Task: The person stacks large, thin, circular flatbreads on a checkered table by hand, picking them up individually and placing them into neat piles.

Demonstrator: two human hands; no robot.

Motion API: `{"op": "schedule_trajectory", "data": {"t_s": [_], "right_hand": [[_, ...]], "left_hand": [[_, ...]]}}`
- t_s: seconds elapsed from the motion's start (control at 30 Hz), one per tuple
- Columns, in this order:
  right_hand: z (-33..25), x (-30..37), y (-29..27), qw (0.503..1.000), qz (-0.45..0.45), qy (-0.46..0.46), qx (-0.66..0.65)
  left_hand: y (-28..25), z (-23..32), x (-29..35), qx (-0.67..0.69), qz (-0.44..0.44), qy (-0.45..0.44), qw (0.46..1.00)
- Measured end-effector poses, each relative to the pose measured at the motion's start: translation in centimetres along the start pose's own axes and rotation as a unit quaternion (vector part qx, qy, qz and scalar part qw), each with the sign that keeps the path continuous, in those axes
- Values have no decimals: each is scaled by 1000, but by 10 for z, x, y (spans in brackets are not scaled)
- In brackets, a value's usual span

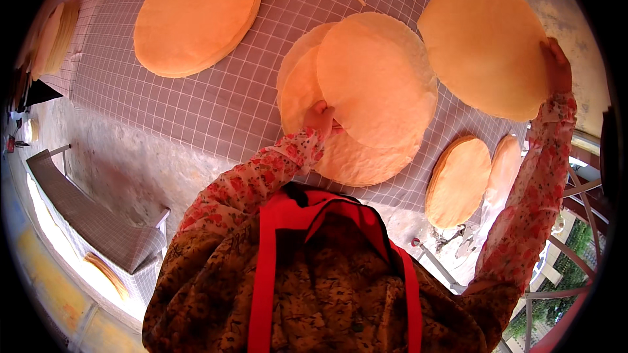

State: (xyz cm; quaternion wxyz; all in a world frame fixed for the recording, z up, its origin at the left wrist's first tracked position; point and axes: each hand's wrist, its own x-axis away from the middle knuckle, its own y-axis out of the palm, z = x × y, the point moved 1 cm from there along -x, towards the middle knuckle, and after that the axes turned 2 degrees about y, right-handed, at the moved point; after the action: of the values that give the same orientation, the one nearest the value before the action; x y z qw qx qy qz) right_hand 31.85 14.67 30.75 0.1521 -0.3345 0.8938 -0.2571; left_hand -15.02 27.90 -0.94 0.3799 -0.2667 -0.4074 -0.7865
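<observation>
Orange-tinted, thin round sheets lie over a table [176, 108] with a dark cover ruled in white squares. Near the middle, several overlap in a loose central pile [366, 163], their edges fanned out, and the top sheet [376, 78] sits toward the pile's upper right. The left hand [319, 118] is at that sheet's lower left edge, its fingers drawn together in a pinch on the rim. Up to the right, the right hand [556, 65] grips the outer edge of a broad round [484, 46], its fingers bent closed over the rim; the thumb is hidden. Whether that round is one sheet or several, I cannot tell.

A thick, even stack [196, 16] stands well apart at the upper left of the table. At the lower right, a smaller stack [458, 182] sits just beside a paler pile [504, 167]. Both forearms wear flowered sleeves [252, 173], and red straps [263, 281] cross the person's dark patterned top [333, 287].
</observation>
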Motion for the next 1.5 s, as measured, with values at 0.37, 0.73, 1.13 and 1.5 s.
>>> {"op": "schedule_trajectory", "data": {"t_s": [0.37,0.73,1.13,1.5], "right_hand": [[21,276,345,920,-205,-158,293],[22,210,274,980,-64,-5,186],[-19,334,353,933,-181,-174,259],[21,310,334,970,-145,7,193]], "left_hand": [[15,12,23,-19,-29,20,999],[-54,-10,49,-228,133,286,921],[-80,-2,73,-122,86,121,981],[-41,-7,74,-66,-1,64,996]]}}
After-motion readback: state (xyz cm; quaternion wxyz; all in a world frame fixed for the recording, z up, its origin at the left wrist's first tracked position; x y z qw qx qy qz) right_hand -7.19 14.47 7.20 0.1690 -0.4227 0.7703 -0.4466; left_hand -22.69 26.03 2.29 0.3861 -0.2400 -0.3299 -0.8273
